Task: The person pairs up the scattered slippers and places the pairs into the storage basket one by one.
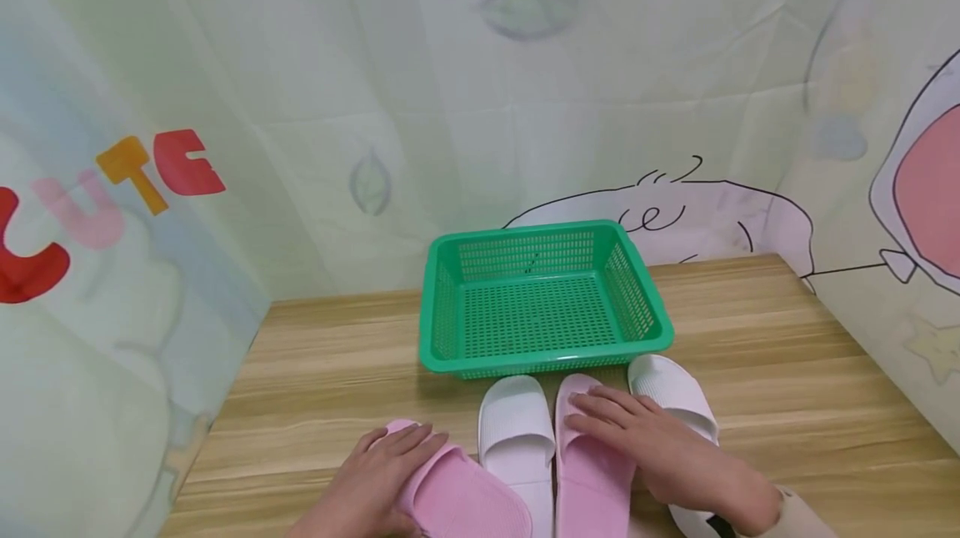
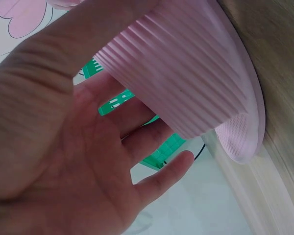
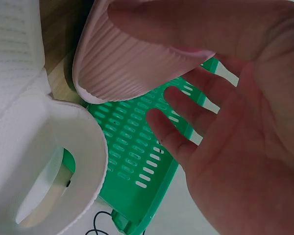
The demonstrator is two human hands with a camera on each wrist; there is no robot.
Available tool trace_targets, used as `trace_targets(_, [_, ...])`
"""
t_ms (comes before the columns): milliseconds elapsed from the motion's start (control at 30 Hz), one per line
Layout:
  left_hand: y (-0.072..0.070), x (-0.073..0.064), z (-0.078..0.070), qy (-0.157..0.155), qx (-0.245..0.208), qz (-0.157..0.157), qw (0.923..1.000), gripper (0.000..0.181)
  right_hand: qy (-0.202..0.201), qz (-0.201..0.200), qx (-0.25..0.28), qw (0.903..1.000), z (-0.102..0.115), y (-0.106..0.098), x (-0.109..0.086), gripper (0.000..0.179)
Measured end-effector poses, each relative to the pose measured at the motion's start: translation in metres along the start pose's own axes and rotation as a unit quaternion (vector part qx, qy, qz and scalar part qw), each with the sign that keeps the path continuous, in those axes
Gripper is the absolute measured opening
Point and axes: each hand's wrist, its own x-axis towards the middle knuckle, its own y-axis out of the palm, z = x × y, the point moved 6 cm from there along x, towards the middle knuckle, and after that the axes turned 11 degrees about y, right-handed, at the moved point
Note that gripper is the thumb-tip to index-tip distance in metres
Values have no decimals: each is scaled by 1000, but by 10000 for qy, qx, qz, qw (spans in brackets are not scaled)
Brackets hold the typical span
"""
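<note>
My left hand (image 1: pixel 375 475) grips a pink slipper (image 1: pixel 468 498) by its ridged strap. This slipper lies at a slant, its toe toward the upper left. In the left wrist view, the thumb crosses one side of the strap and the fingers pass behind it. A second pink slipper (image 1: pixel 592 492) points toward the basket, and my right hand (image 1: pixel 667 446) holds it near the strap, thumb against the ridges (image 3: pixel 122 58) in the right wrist view. Between the pink slippers lies a white slipper (image 1: pixel 517 429). Another white slipper (image 1: pixel 671 392) sits partly hidden under the right forearm.
A green perforated basket (image 1: pixel 547 360) with nothing in it stands just beyond the slippers, at the back of the wooden table (image 1: pixel 330 354). Behind and beside the table hangs a printed curtain (image 1: pixel 315 37) with letters and drawings.
</note>
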Motion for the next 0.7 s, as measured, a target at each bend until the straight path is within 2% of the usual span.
trace_targets(200, [0, 0, 0, -40, 73, -7, 10000, 108, -99, -120, 30, 9999, 2, -3, -1, 99])
trace_targets(300, [0, -1, -1, -39, 144, -44, 9999, 108, -26, -5, 151, 9999, 3, -5, -1, 96])
trace_targets(400, [-1, -1, -1, -52, 111, -82, 9999, 108, 129, 233, 398, 9989, 3, -6, -1, 99])
trace_targets(467, [-2, -1, -1, -64, 41, -135, 9999, 108, 173, 250, 488, 9983, 2, -8, -1, 101])
trace_targets(567, [-3, -1, -1, -73, -43, -209, 9997, 110, 155, 150, 545, 9983, 2, -11, -2, 103])
trace_targets(700, [-6, -2, -1, 34, 175, -312, 9994, 110, 57, -111, 619, 9980, 2, -15, -3, 101])
